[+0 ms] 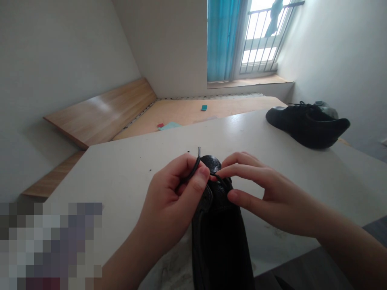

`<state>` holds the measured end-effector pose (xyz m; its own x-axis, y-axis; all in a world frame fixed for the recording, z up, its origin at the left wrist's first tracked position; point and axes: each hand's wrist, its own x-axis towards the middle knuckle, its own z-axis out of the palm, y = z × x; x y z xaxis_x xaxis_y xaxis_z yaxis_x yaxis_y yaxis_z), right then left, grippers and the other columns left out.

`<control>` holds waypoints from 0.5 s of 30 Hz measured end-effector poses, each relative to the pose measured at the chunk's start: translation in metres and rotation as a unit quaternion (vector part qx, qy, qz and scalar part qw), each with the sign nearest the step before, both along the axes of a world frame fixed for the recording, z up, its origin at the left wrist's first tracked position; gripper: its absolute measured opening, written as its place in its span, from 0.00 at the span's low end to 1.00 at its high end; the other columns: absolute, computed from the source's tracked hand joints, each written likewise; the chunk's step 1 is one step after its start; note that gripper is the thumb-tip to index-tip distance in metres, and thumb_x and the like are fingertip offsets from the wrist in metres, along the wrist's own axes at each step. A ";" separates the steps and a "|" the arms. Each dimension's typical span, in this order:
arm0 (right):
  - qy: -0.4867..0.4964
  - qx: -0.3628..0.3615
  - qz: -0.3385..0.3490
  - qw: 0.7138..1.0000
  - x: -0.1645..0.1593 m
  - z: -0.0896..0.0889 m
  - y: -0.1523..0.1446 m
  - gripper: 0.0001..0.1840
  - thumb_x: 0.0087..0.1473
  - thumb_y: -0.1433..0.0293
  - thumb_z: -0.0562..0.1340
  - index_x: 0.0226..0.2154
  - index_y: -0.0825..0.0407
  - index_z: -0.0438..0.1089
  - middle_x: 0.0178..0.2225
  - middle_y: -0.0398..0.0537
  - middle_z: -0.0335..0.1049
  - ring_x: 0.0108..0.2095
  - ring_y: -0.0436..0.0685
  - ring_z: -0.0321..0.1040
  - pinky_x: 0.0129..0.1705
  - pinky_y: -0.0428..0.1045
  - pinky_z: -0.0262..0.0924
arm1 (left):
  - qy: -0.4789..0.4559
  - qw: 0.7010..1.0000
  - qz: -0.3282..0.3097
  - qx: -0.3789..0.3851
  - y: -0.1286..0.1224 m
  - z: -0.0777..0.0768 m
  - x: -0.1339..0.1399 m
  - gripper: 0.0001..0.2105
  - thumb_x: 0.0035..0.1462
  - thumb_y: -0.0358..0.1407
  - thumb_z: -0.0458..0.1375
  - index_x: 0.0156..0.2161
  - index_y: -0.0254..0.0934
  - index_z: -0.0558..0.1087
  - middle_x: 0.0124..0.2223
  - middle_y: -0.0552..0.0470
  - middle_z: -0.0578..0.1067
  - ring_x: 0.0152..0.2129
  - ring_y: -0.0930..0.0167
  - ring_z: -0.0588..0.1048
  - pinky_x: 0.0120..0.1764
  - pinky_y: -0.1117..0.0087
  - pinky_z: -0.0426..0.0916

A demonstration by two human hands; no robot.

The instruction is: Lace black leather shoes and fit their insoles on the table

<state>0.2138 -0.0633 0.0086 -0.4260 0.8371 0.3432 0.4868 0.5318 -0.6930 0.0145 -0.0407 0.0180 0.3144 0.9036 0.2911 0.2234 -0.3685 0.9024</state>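
A black shoe [222,237] lies on the white table with its toe pointing away from me and its opening toward me. My left hand [178,193] is closed in a pinch on a black shoelace [195,167] at the shoe's left side, the lace's tip sticking up above the fingers. On the other side, my right hand [256,181] rests its fingertips against the shoe's lacing area, fingers spread and thumb on the right edge. Part of the lace runs between the two hands. The eyelets are mostly hidden by my fingers.
A second black shoe [308,125], laced, stands at the far right of the white table [130,169]. Behind the table is a wooden surface [181,112] with a small teal item [204,107] on it. A blue curtain [222,40] hangs by the barred window.
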 end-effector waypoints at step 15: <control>0.245 -0.096 0.104 0.959 -0.010 0.050 0.032 0.13 0.64 0.63 0.57 0.30 0.50 0.70 0.17 0.36 0.47 0.17 0.43 0.42 0.17 0.43 0.39 | 0.089 0.992 -0.085 -0.024 0.025 0.003 -0.030 0.22 0.65 0.48 0.49 0.22 0.37 0.57 0.22 0.58 0.55 0.21 0.75 0.56 0.24 0.73 0.54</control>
